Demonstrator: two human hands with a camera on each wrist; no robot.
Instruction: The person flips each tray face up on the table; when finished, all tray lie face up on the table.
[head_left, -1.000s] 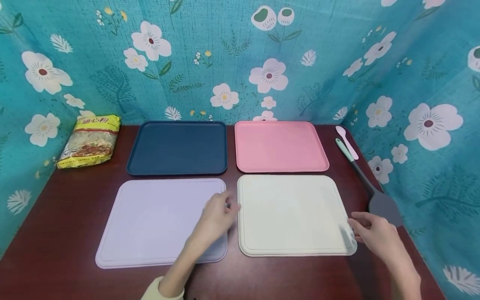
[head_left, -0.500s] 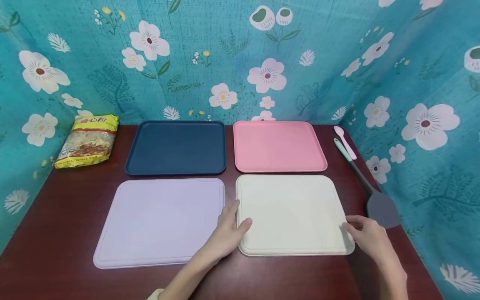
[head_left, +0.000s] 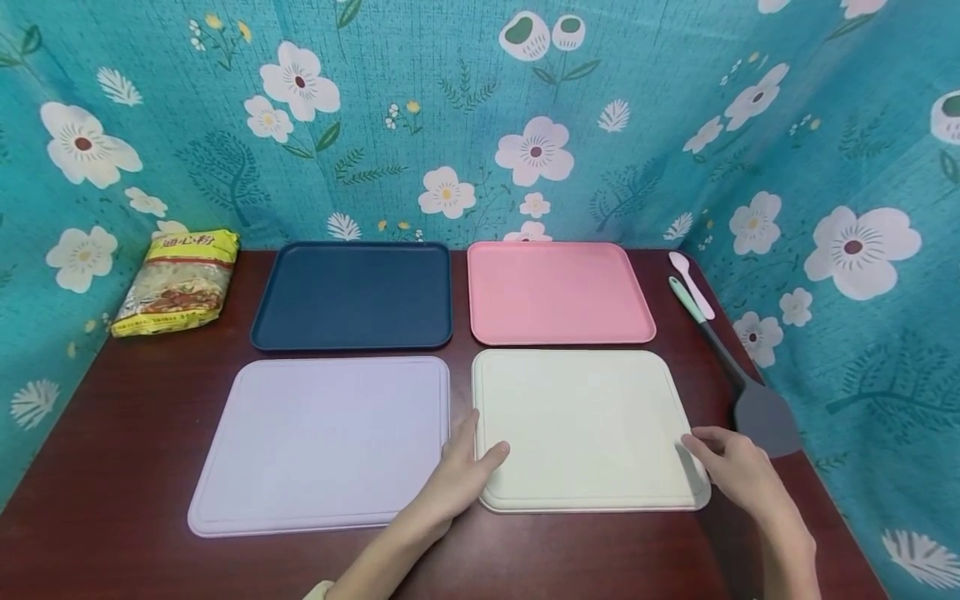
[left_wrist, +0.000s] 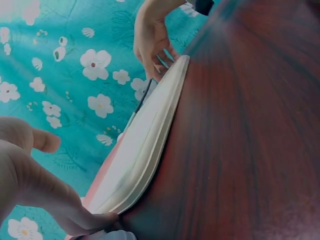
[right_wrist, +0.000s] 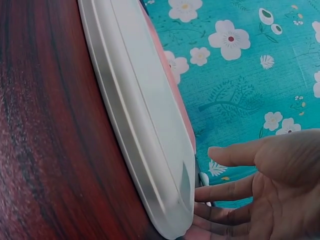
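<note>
A cream tray [head_left: 581, 425] lies flat on the table at the front right. My left hand [head_left: 457, 482] is at its left edge, fingers along the outside of the rim and thumb held over the surface. In the left wrist view the fingers [left_wrist: 75, 207] reach the rim and the thumb stands apart. At the opposite edge is my right hand [head_left: 735, 471], thumb over the border. The right wrist view shows its fairly straight fingers [right_wrist: 227, 192] against the tray's side, with the thumb [right_wrist: 232, 154] raised away from the tray.
A lavender tray [head_left: 322, 442] lies left of the cream one. Behind are a navy tray [head_left: 356, 296] and a pink tray [head_left: 558, 292]. A yellow food packet [head_left: 180, 283] lies at back left. A spatula [head_left: 761, 417] and small white spoon [head_left: 693, 287] lie along the right side.
My left hand has come down from between the front trays to the cream tray's left edge, its fingers spreading. My right hand has moved slightly left onto the right edge. The trays look unmoved.
</note>
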